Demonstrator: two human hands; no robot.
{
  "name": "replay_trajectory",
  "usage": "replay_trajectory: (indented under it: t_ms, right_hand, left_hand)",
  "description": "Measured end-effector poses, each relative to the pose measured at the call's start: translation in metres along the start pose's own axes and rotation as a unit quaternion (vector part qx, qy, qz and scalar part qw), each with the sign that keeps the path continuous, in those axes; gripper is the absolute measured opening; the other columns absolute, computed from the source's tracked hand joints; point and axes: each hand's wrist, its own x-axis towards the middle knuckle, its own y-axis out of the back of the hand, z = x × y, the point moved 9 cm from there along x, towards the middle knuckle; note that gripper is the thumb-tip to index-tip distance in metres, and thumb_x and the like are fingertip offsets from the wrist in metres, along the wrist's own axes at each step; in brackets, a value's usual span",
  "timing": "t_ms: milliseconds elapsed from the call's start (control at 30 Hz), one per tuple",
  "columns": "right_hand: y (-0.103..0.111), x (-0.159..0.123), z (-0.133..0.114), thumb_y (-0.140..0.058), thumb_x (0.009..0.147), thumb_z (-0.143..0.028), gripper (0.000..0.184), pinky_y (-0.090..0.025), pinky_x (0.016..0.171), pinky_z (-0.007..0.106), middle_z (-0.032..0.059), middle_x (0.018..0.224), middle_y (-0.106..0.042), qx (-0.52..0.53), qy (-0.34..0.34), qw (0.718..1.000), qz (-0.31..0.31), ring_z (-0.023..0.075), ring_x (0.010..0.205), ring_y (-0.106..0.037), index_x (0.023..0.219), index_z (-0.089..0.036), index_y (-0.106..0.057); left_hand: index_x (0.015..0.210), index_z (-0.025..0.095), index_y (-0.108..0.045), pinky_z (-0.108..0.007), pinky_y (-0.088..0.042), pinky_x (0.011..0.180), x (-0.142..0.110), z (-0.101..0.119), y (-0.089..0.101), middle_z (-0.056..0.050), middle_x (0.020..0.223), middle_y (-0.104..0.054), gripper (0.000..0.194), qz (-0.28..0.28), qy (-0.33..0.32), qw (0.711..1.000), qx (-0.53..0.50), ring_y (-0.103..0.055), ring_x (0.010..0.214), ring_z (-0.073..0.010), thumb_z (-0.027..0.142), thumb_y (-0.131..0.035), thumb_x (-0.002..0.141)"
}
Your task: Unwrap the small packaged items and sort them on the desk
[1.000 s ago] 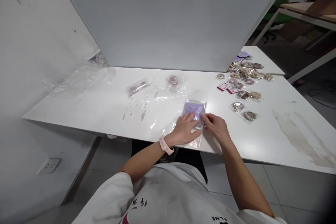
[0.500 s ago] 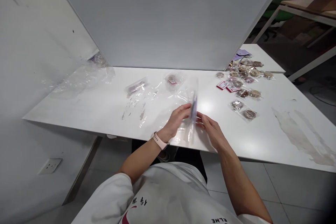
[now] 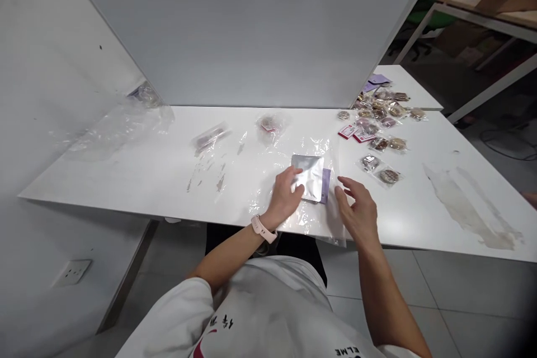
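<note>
A square silver foil packet [image 3: 311, 173] lies flat on a wide sheet or bag of clear plastic [image 3: 268, 201]. From under its right side shows a purple packet [image 3: 326, 184]. My left hand [image 3: 286, 196], with a pale pink band at the wrist, rests its spread fingers on the left part of the foil packet. Just right of the purple packet, my right hand [image 3: 358, 207] hovers by the plastic's right edge, thumb and forefinger apart. Whether its fingertips touch the plastic I cannot tell.
Several small wrapped discs [image 3: 380, 112] are heaped at the right, with red-and-white cards [image 3: 347, 131] beside them. Farther left lie a wrapped round item [image 3: 268, 123], a clear flat packet [image 3: 211, 137] and crumpled plastic [image 3: 121, 126]. A grey panel [image 3: 251, 28] rises at the back.
The packets stood on edge between my hands and now lie flat, silver face up. My right hand has drawn away to the right; the left has come over the foil.
</note>
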Motion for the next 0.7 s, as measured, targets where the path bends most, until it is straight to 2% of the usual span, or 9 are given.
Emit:
replay_trajectory:
  t_ms: [100,200,233,300,400,500,600,700]
  right_hand:
    - [-0.007,-0.015,-0.032,-0.047,0.097,-0.045,0.038,-0.055,0.091,0.052,0.0109,0.126,-0.066,0.02,0.058,0.998,-0.014,0.0306,0.117,-0.062,0.123,-0.028,-0.067]
    - [-0.024,-0.027,-0.045,-0.044,0.099,-0.045,0.037,-0.055,0.092,0.051,0.0079,0.133,-0.064,0.041,0.076,0.991,-0.106,0.0303,0.119,-0.062,0.124,-0.032,-0.067]
    - [-0.026,-0.027,-0.043,-0.044,0.099,-0.046,0.038,-0.054,0.095,0.052,0.0076,0.136,-0.062,0.035,0.074,0.989,-0.122,0.0309,0.123,-0.06,0.126,-0.031,-0.066]
    - [-0.027,-0.021,-0.027,-0.044,0.098,-0.05,0.045,-0.046,0.104,0.056,0.0098,0.142,-0.058,0.004,0.048,0.992,-0.114,0.0333,0.133,-0.052,0.133,-0.028,-0.062]
    - [-0.031,-0.007,0.009,-0.046,0.095,-0.057,0.061,-0.039,0.109,0.06,0.015,0.145,-0.054,-0.007,-0.033,0.994,-0.103,0.036,0.137,-0.046,0.146,-0.022,-0.05]
    - [-0.047,-0.001,0.03,-0.051,0.092,-0.061,0.072,-0.04,0.11,0.056,0.0138,0.152,-0.047,0.076,-0.088,0.984,-0.132,0.0331,0.137,-0.047,0.154,-0.027,-0.037]
    - [-0.056,0.001,0.036,-0.059,0.088,-0.059,0.08,-0.04,0.113,0.052,0.011,0.158,-0.04,0.168,-0.116,0.973,-0.103,0.0296,0.144,-0.039,0.157,-0.031,-0.03]
    - [-0.061,0.001,0.042,-0.066,0.084,-0.055,0.08,-0.048,0.106,0.053,0.0114,0.15,-0.049,0.234,-0.16,0.956,-0.072,0.03,0.137,-0.049,0.153,-0.03,-0.035]
  left_hand:
    - [0.135,0.024,-0.053,-0.049,-0.037,0.114,0.008,-0.012,0.011,-0.012,0.154,-0.042,0.048,0.015,0.086,0.994,-0.058,-0.038,0.143,-0.0308,0.021,-0.057,0.087]
    - [0.13,0.022,-0.055,-0.045,-0.038,0.112,0.017,-0.009,0.015,-0.013,0.152,-0.044,0.046,0.013,0.107,0.991,-0.079,-0.035,0.145,-0.0296,0.018,-0.057,0.084]
    - [0.13,0.021,-0.055,-0.044,-0.038,0.112,0.019,-0.008,0.016,-0.013,0.152,-0.045,0.047,0.013,0.108,0.991,-0.081,-0.034,0.146,-0.0293,0.017,-0.057,0.083]
    - [0.13,0.02,-0.055,-0.042,-0.04,0.109,0.023,-0.006,0.015,-0.015,0.151,-0.045,0.049,0.011,0.119,0.989,-0.083,-0.035,0.146,-0.0301,0.016,-0.058,0.081]
    - [0.132,0.017,-0.054,-0.042,-0.042,0.108,0.027,-0.006,0.011,-0.017,0.151,-0.045,0.052,0.004,0.133,0.987,-0.085,-0.038,0.144,-0.0308,0.015,-0.059,0.081]
    - [0.131,0.016,-0.055,-0.042,-0.04,0.11,0.029,-0.004,0.003,-0.017,0.151,-0.046,0.05,-0.013,0.138,0.986,-0.095,-0.039,0.143,-0.0301,0.014,-0.059,0.081]
    - [0.125,0.016,-0.059,-0.041,-0.039,0.111,0.03,-0.001,-0.008,-0.016,0.147,-0.051,0.047,-0.038,0.137,0.982,-0.125,-0.043,0.141,-0.0288,0.012,-0.062,0.078]
    - [0.121,0.015,-0.062,-0.039,-0.042,0.109,0.028,-0.001,-0.016,-0.015,0.138,-0.059,0.043,-0.058,0.141,0.978,-0.143,-0.053,0.131,-0.0263,0.011,-0.063,0.077]
